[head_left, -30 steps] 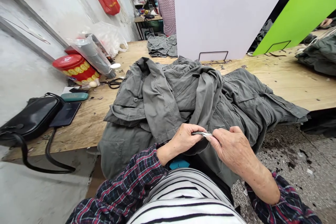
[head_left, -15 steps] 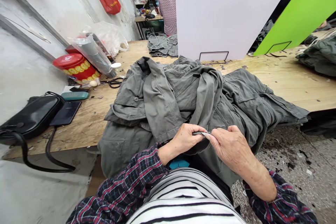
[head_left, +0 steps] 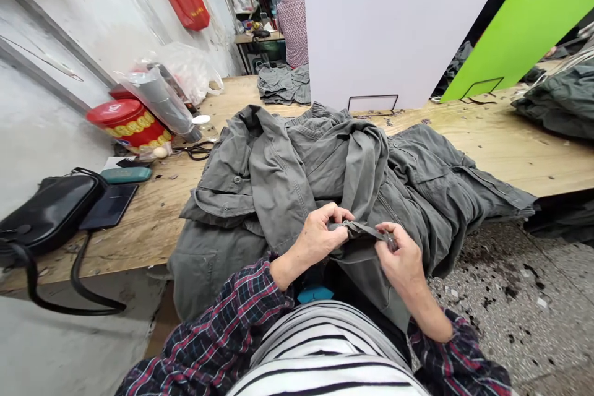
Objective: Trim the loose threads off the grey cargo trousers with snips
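While left hand (head_left: pixel 320 238) pinches strap (head_left: pixel 364 230), right hand (head_left: pixel 401 257) grips its end.

Jacket heap (head_left: pixel 297 173) ahead; probably room right

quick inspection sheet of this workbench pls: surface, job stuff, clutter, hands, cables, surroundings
surface: plywood table, bare wood with small scraps scattered on it
job's things: grey garment heaped on the table and hanging off its front edge; grey strip of it pulled taut
clutter: red tin, scissors, teal case and black bag, all at the left
grippers: left hand and right hand each pinch an end of the grey strip
cables: nothing seen
surroundings: white board, green board, another person standing far back, speckled floor
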Tool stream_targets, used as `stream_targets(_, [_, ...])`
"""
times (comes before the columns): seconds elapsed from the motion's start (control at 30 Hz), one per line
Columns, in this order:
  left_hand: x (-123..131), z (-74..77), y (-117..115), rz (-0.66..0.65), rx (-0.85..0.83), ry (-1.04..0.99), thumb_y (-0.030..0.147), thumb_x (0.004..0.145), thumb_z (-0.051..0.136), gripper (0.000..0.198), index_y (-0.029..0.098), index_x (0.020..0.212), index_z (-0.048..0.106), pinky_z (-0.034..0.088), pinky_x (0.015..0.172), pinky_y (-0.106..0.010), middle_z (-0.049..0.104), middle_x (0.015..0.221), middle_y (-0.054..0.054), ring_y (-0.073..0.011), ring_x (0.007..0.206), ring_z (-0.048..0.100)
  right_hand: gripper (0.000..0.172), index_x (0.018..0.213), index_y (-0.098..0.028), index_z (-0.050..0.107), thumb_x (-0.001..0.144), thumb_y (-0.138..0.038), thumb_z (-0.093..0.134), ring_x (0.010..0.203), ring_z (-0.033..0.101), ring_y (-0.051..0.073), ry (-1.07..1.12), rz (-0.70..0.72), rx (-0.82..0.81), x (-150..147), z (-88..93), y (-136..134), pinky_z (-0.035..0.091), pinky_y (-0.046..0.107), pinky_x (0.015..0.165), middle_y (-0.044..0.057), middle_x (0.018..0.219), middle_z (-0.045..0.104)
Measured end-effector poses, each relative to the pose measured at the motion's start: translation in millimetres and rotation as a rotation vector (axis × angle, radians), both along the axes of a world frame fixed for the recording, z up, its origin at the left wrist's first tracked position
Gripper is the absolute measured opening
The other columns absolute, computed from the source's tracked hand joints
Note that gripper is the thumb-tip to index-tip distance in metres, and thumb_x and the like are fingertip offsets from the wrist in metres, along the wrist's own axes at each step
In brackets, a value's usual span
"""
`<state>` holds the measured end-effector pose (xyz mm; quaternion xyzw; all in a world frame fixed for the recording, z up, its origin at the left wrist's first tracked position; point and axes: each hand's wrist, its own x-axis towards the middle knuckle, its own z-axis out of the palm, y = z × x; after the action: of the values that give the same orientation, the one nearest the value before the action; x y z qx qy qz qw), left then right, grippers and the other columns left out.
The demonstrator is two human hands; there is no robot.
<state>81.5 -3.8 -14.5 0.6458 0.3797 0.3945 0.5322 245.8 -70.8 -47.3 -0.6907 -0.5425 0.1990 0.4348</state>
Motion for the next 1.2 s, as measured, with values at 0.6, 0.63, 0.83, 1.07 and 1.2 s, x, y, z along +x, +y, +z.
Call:
stream_targets(0.6, [-0.9, -3.2, 2.7, -0.25, -0.776, -0.412, 0.003, 0.052, 0.048, 0.064, 0.018, 0.114, 0.049, 0.038, 0.053, -0.018, 0.063, 0.08, 0.0, -0.0085, 0.058, 0.054, 0.015, 0.09, -0.02, 0.064, 0.081, -0.031, 0.057, 0.083, 0.056, 0.016, -0.015, 0.179, 0.231, 5.9, 12.2, 10.7, 0.044, 0.029, 0.074, 0.006, 0.09, 0.059])
stream_targets(0.63, [0.1, -2.9, 2.7, -0.247, -0.776, -0.419, 0.003, 0.052, 0.048, 0.064, 0.018, 0.114, 0.05, 0.037, 0.052, -0.018, 0.063, 0.078, 0.0, -0.0082, 0.057, 0.053, 0.016, 0.092, -0.021, 0.064, 0.081, -0.03, 0.058, 0.082, 0.057, 0.016, -0.055, 0.211, 0.26, 4.2, 12.3, 9.4, 0.044, 0.029, 0.073, 0.005, 0.089, 0.06])
stream_targets(0.83, [1.7, -0.7, 0.3, -0.209, -0.727, -0.381, 0.003, 0.053, 0.052, 0.044, 0.013, 0.094, 0.065, 0.041, 0.06, -0.018, 0.066, 0.078, -0.001, -0.0088, 0.064, 0.056, 0.005, 0.079, -0.021, 0.063, 0.081, -0.02, 0.058, 0.071, 0.056, 0.013, -0.154, 0.275, 0.378, -2.2, 18.3, 10.5, 0.04, 0.028, 0.068, 0.001, 0.077, 0.061])
stream_targets(1.07, [3.0, -0.3, -6.1, -0.263, -0.232, 0.089, 0.021, 0.068, 0.063, 0.032, 0.012, 0.098, 0.069, 0.043, 0.065, -0.021, 0.069, 0.079, -0.003, -0.0114, 0.066, 0.056, 0.024, 0.067, -0.018, 0.054, 0.082, -0.036, 0.054, 0.054, 0.038, 0.009, 0.235, 0.288, 0.081, 0.5, 31.2, 14.9, 0.032, 0.022, 0.049, -0.003, 0.06, 0.044])
stream_targets(1.2, [6.5, -4.1, -5.3, -0.217, -0.16, 0.155, 0.023, 0.074, 0.057, 0.023, 0.011, 0.088, 0.071, 0.042, 0.064, -0.021, 0.068, 0.074, -0.003, -0.0109, 0.064, 0.055, 0.027, 0.07, -0.017, 0.054, 0.078, -0.043, 0.058, 0.05, 0.032, 0.007, 0.39, 0.166, 0.027, 10.0, 19.3, 21.5, 0.028, 0.021, 0.046, -0.005, 0.058, 0.04])
